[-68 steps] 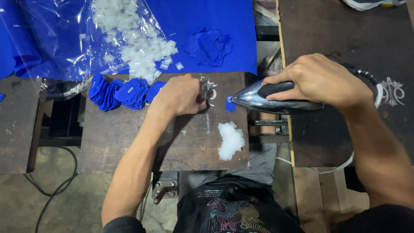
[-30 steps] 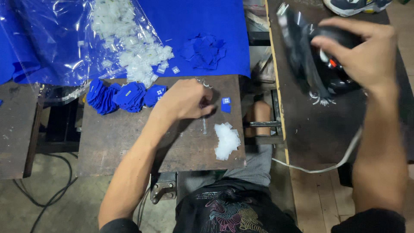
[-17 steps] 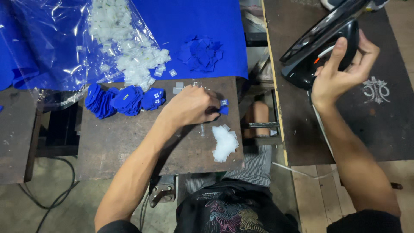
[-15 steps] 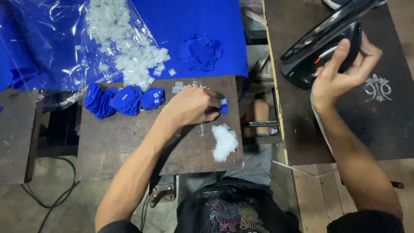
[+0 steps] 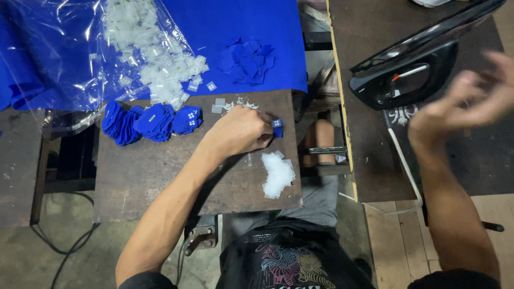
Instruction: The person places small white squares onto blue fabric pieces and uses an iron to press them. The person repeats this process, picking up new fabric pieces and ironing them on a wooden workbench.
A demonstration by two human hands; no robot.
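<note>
My left hand rests on the small dark work board, its fingertips pinching a small blue fabric piece near the board's right edge. My right hand, blurred and with fingers apart, hovers over the right table just beside the black iron, which stands tilted up on its heel. It holds nothing. A little pile of white backing scraps lies just below my left hand.
A row of stacked blue patches lies at the board's upper left. Behind it a blue cloth holds cut blue pieces and a clear plastic bag of white squares. The iron's cord trails off the right table.
My right hand lifted the iron off the board, stood it on the right table, and has now let go. My left hand slid slightly right onto the blue piece.
</note>
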